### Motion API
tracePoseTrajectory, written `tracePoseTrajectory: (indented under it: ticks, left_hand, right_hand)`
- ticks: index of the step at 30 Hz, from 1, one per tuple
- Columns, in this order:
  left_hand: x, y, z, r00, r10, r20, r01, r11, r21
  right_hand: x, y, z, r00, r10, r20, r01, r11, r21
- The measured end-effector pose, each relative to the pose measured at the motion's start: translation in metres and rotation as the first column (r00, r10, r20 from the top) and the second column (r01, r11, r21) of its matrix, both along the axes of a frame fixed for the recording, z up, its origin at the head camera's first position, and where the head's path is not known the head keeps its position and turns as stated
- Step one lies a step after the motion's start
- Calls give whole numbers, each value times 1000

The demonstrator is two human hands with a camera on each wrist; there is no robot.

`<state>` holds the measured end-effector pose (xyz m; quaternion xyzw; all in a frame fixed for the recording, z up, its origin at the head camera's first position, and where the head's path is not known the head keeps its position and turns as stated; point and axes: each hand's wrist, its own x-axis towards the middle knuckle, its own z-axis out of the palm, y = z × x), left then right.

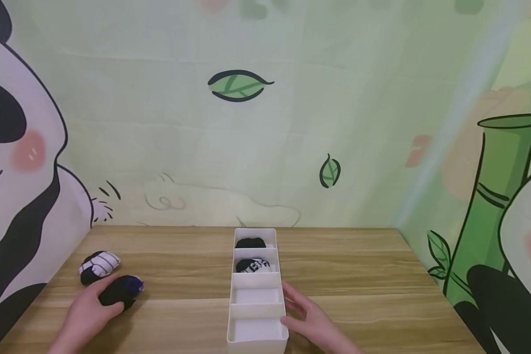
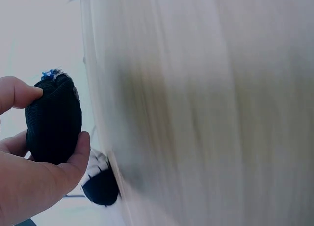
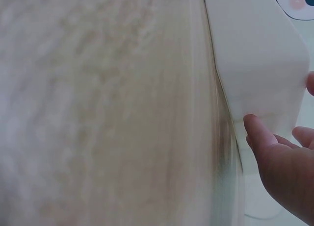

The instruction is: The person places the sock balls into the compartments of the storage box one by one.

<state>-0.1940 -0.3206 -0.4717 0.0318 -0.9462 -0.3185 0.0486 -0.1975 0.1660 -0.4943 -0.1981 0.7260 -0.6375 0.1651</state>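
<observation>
Near the left side of the wood-grained table (image 1: 358,275), the left hand (image 1: 86,309) grips a rolled black cloth bundle with a blue patch (image 1: 117,293) between thumb and fingers, on the near side of a black-and-white striped cloth bundle (image 1: 99,266). Farther right, the right hand (image 1: 311,318), fingers extended, touches the right wall of a long white compartmented box (image 1: 257,347). Handling the roll well likely calls for gentle pressure around its middle, so the folds stay tucked; the right fingertips should press lightly, lest the box slide left.
</observation>
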Motion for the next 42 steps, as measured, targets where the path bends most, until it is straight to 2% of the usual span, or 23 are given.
tracePoseTrajectory:
  ticks: [4,7,9,21,31,42]
  left_hand:
    - [2,13,-2,996,-20,-89,22,1000,17]
    - [3,22,-5,985,-32,-170,36,999,21]
    - [2,28,-6,980,-42,-192,50,998,33]
    - [2,73,3,979,-96,-181,119,986,119]
    - [1,112,10,966,-108,-236,156,969,192]
    - [-3,142,18,949,-134,-285,211,943,258]
  right_hand:
    - [0,0,-1,1000,8,-6,-8,1000,-7]
    - [1,0,-1,1000,13,-9,-13,1000,-12]
    - [1,1,-2,1000,13,-11,-13,1000,-15]
    - [1,1,-2,999,21,-43,-21,1000,-5]
    - [2,0,1,1000,7,-21,-7,1000,-3]
    - [2,-1,1,1000,10,-20,-10,1000,-15]
